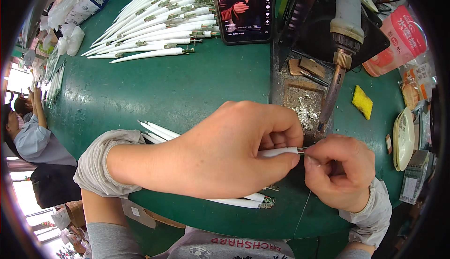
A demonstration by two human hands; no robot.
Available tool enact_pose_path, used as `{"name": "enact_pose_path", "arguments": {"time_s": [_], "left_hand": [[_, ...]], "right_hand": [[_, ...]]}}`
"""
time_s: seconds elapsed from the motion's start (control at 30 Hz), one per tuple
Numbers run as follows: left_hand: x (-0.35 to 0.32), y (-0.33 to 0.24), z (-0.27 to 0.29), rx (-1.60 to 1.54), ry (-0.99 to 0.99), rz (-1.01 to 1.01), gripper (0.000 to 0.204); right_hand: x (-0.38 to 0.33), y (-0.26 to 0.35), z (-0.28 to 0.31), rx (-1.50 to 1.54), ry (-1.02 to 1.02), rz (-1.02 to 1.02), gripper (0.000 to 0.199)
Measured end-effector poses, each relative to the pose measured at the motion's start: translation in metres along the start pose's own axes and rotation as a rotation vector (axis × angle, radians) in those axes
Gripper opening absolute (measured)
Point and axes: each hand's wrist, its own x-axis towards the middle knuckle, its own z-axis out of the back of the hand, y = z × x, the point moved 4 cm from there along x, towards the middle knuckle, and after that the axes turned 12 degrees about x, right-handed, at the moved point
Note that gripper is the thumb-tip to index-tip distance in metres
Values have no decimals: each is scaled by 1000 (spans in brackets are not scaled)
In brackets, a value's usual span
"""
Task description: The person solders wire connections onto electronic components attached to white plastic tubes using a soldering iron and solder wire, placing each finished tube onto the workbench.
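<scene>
The left hand (229, 151) pinches a white stick (280, 152) above the green bench (187, 80). The right hand (344, 170) has its fingertips pressed together at the stick's metal end; whether they grip something, one cannot tell. A soldering iron (333, 87) points down nearby.
</scene>
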Motion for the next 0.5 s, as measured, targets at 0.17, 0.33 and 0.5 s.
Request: {"name": "enact_pose_path", "arguments": {"time_s": [0.17,0.33,0.5], "left_hand": [[5,3,9,-113,15,-23,14],[-2,-5,6,13,58,-52,14],[1,2,7,-62,22,-10,12]], "right_hand": [[0,0,-4,24,90,26,21],[-3,-3,1,83,95,46,21],[-15,-11,5,213,-48,-123,23]]}}
